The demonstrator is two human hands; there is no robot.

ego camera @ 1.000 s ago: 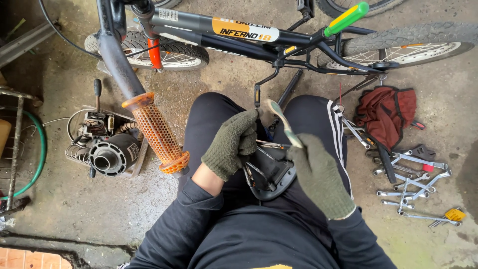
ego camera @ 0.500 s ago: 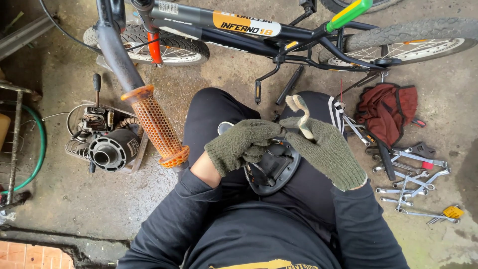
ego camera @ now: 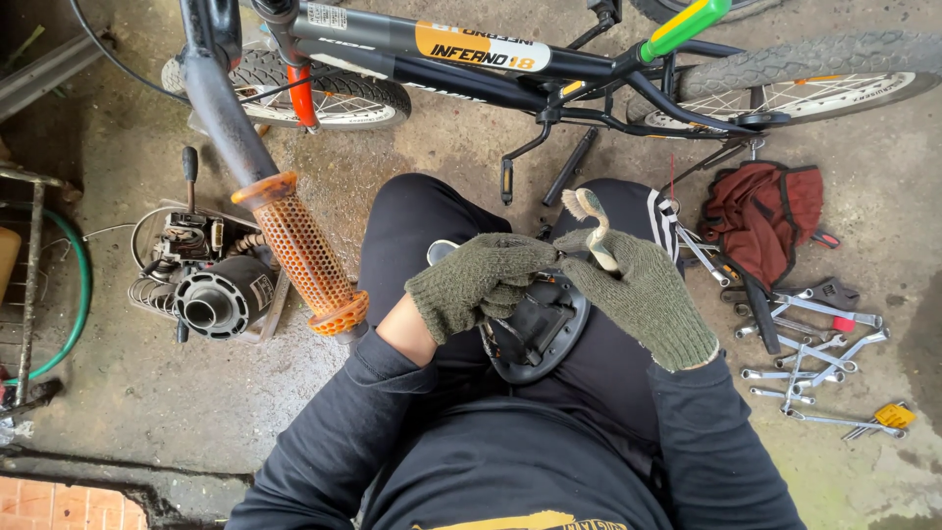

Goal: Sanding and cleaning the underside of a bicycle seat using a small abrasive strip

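On the person's lap, between the two black-trousered knees, lies a round black plastic cover plate (ego camera: 538,329), and both hands work right over it. The left hand (ego camera: 478,283), in an olive knitted glove, is curled almost shut with its fingers folded onto the plate's upper edge. The right hand (ego camera: 640,294), gloved the same, is closed around a worn grey flat metal spanner (ego camera: 592,222) whose head sticks up above the knuckles; the two hands touch at the fingertips.

Just left of the left knee hangs an orange perforated rubber handlebar grip (ego camera: 302,252) on a dark bar. Further left, a small black engine part with coiled wire (ego camera: 201,285) sits on the wet concrete floor (ego camera: 128,393). To the right, silver spanners (ego camera: 805,353) lie scattered on the floor beside a crumpled dark red cloth tool bag (ego camera: 760,211). Beyond the knees, a black bicycle with a yellow and green frame (ego camera: 471,54) lies across the floor.
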